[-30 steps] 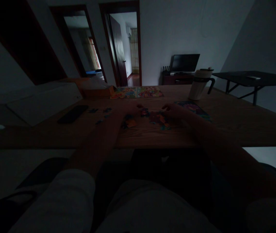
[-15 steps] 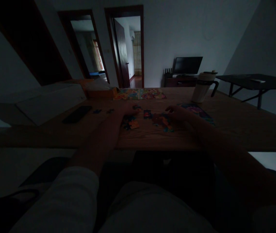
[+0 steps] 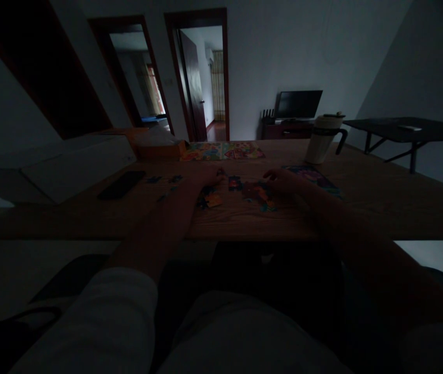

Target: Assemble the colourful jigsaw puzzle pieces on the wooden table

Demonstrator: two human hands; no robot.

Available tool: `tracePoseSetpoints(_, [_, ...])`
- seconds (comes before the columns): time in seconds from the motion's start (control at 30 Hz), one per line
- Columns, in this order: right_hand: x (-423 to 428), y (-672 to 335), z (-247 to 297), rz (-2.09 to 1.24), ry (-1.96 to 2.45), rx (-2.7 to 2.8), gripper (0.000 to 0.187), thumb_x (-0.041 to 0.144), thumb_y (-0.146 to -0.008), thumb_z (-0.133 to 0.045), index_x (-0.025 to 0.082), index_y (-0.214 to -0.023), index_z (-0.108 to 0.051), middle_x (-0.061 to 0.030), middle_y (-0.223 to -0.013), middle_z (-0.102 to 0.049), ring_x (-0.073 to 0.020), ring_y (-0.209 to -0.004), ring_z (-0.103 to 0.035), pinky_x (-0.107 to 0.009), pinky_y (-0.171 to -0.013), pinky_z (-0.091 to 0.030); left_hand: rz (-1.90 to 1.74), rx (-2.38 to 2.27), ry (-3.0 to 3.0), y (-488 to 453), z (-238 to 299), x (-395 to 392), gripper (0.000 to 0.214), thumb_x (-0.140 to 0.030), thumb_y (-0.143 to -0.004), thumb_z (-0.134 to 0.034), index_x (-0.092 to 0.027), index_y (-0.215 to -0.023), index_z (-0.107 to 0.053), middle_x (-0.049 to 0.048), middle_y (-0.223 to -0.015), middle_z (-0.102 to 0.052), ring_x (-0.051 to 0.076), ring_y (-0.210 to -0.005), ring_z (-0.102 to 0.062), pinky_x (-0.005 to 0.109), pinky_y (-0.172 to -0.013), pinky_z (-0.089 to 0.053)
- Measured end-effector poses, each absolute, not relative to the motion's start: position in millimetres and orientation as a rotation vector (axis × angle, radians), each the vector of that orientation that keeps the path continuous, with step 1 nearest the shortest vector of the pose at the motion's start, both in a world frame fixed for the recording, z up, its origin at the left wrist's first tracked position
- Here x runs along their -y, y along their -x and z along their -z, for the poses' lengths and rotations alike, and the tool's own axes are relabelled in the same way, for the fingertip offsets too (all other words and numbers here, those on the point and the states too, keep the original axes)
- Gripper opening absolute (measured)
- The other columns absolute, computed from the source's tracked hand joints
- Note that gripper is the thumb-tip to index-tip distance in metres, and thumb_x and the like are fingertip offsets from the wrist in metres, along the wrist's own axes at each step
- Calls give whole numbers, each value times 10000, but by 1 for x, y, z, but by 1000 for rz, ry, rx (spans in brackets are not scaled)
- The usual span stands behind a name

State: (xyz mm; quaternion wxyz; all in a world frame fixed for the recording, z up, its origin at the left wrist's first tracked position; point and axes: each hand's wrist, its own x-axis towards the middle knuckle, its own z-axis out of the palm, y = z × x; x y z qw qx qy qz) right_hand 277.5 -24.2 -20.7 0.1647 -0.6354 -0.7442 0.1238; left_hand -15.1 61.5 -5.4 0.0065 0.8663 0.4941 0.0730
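The room is dim. Both my arms reach out over a wooden table (image 3: 361,208). My left hand (image 3: 205,178) rests among loose coloured puzzle pieces (image 3: 211,198), fingers curled; a small piece seems pinched at its tips, though the dark hides it. My right hand (image 3: 281,181) lies by a joined cluster of pieces (image 3: 260,195), fingers bent down onto it. Whether it grips a piece I cannot make out. A colourful puzzle sheet (image 3: 223,150) lies further back.
A dark phone (image 3: 122,184) and a few stray pieces (image 3: 162,180) lie to the left. A white box (image 3: 77,163) and an orange box (image 3: 159,148) stand at the back left. A lidded white mug (image 3: 322,139) stands at the right, beside another coloured board (image 3: 314,176).
Both hands have shifted only slightly among the pieces; my left hand moved a little forward. The view has tilted a bit.
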Motion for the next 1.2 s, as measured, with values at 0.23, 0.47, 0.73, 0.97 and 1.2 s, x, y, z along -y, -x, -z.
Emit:
tracePoseSetpoints(0.23, [20,-279,25,-353,1808,2100,355,305,-914,-657,190,-1248,-680,-126,-1186,-713,-227,-929,-710,-296,-804,-550,-514,-1500,-2575,24,9,-70,600,-386,-777,-741,-229,-1330,-568,100,-1271,-655,265,-1125,-618,336,-947,-482])
tracePoseSetpoints(0.47, [21,-280,23,-373,1813,2104,362,307,-907,-665,198,-1251,-680,-128,-1171,-713,-224,-890,-712,-294,-756,-552,-758,-1277,-2376,23,9,-75,502,-222,-804,-701,-201,-1291,-578,69,-1117,-693,197,-937,-661,291,-795,-513])
tracePoseSetpoints(0.73, [20,-280,25,-350,1804,2110,355,312,-905,-670,194,-1240,-689,-123,-1175,-719,-220,-901,-713,-284,-776,-547,-883,-1217,-2235,25,2,-73,330,-180,-821,-725,-156,-1144,-661,83,-1015,-716,173,-836,-674,277,-738,-523])
tracePoseSetpoints(0.97, [20,-280,25,-375,1795,2116,360,345,-916,-678,191,-1242,-681,-125,-1200,-715,-213,-935,-712,-258,-774,-544,-1284,-1063,-1902,43,-20,-78,198,-147,-847,-697,-147,-1041,-661,76,-954,-727,166,-816,-684,287,-728,-548])
tracePoseSetpoints(1.2, [23,-279,21,-377,1804,2115,314,322,-926,-656,193,-1209,-694,-127,-1204,-715,-225,-948,-710,-281,-792,-550,-1389,-1068,-1635,66,-35,-77,193,-63,-809,-667,-156,-975,-634,75,-1004,-706,161,-838,-681,283,-732,-559])
